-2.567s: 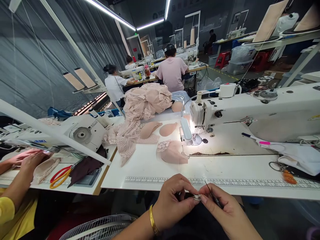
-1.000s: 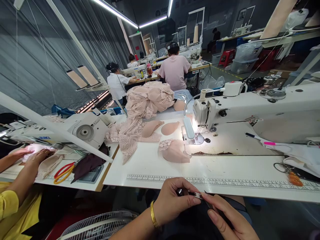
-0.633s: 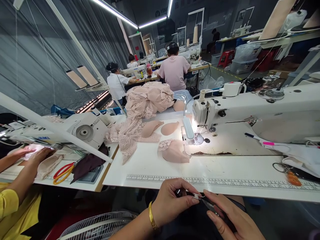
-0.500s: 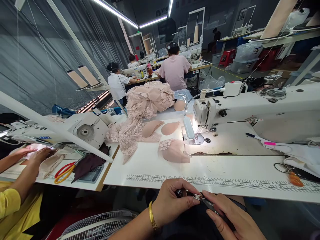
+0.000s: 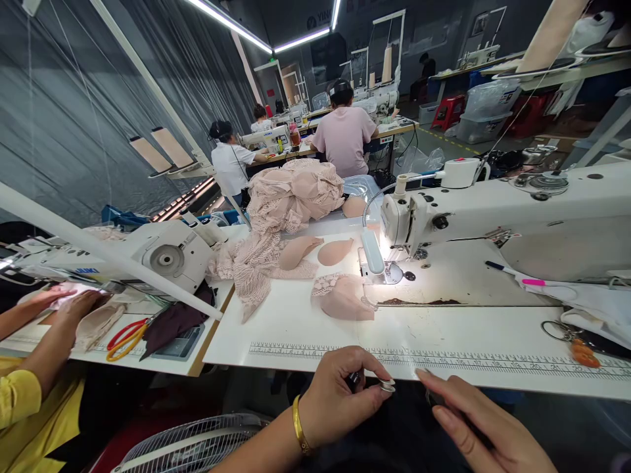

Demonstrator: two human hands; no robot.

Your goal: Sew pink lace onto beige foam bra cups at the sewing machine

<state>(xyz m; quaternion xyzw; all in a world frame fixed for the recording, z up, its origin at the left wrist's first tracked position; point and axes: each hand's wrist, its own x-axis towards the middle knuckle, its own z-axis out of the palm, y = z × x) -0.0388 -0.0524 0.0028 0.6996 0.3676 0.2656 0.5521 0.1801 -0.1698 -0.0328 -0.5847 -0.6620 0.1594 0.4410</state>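
Observation:
My left hand point(image 5: 340, 397), with a gold bangle on its wrist, is below the front edge of the white sewing table point(image 5: 444, 335). It pinches a small round metal bobbin point(image 5: 387, 385) between thumb and forefinger. My right hand point(image 5: 486, 427) is just to the right of the bobbin, a short gap away. Its fingers lie long and close together over a thin dark tool point(image 5: 430, 397), most of which is hidden. Both hands hover above my dark lap.
A white sewing machine point(image 5: 493, 210) with a lit lamp stands on the table, with pink lace fabric point(image 5: 290, 197) and bra cups point(image 5: 342, 299) to its left. Orange-handled scissors point(image 5: 574, 341) lie at right. A co-worker's hands point(image 5: 73, 309) work at the left machine; a fan grille point(image 5: 197, 447) is below.
My right hand has drawn back to the right, away from the bobbin it was touching. My left hand has kept the bobbin and barely moved. The co-worker's hands have shifted slightly.

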